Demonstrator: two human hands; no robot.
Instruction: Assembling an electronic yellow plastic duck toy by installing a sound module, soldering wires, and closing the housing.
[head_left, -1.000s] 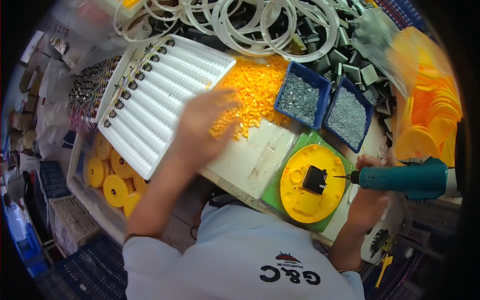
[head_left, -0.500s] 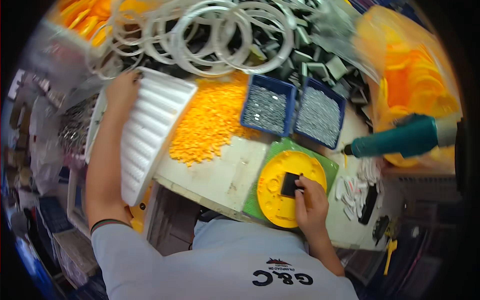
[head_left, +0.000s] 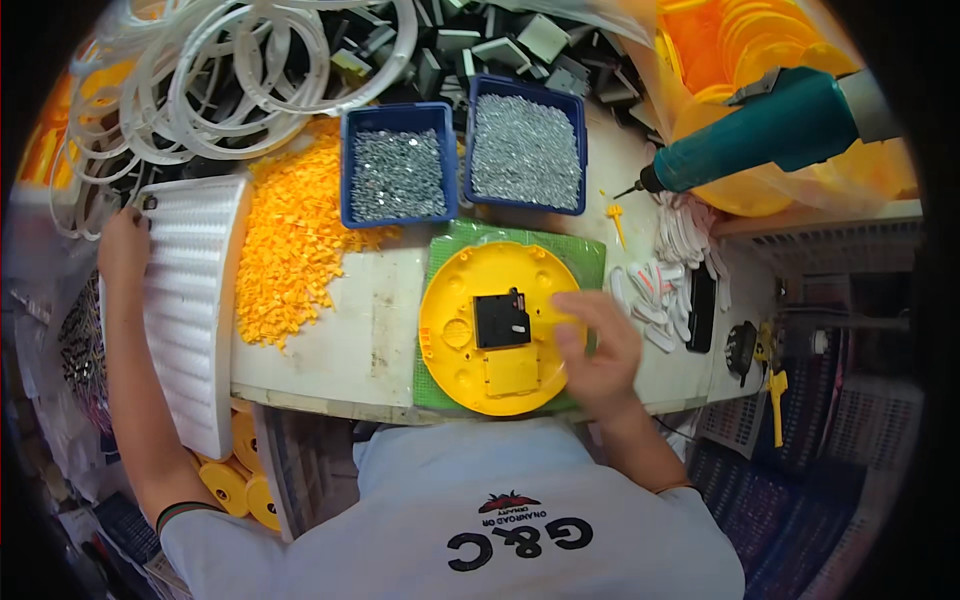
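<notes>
A round yellow plastic disc lies on a green mat at the front edge of the bench. In its middle sits a black square module resembling a clock movement, with a small pale piece on it. My right hand hovers at the disc's right side, fingers apart and slightly blurred, clear of the module. Far to the left, my left hand is at the upper corner of a white ribbed foam tray. Its fingers are closed beside a small dark piece; what they hold is mostly hidden.
Small yellow parts are heaped beside two blue bins of small metal pieces. A teal power screwdriver points in from the right, above white parts. White rings and black square parts pile up behind.
My right hand has let go of the black module and drawn back to the right. My left hand stays at the tray's upper corner. The whole view has shifted and turned.
</notes>
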